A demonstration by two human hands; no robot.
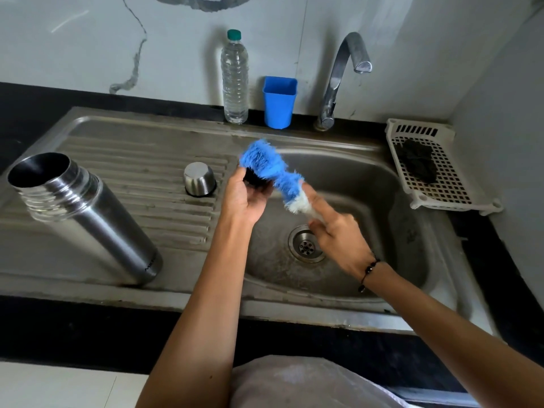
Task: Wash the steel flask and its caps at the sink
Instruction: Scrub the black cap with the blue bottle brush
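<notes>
Now brush point(266, 166) against black cap point(255, 180)

A: Flask point(88, 213) colour?
B: Bare steel, shiny silver, dark inside. Steel cap point(199, 178) same silver w/ black rim at bottom.
A: Brush point(269, 169)?
B: Bright blue bristles, white near the handle end. Small cap point(255, 181) in left hand point(245, 195) is black.
A: Background?
B: Blue cup point(279, 102), clear bottle point(234, 81) w/ green lid, white grid-pattern tray point(441, 187) w/ black scrubber point(418, 161). Grey steel sink point(338, 278), black counter point(73, 334), white wall w/ grey veins.
</notes>
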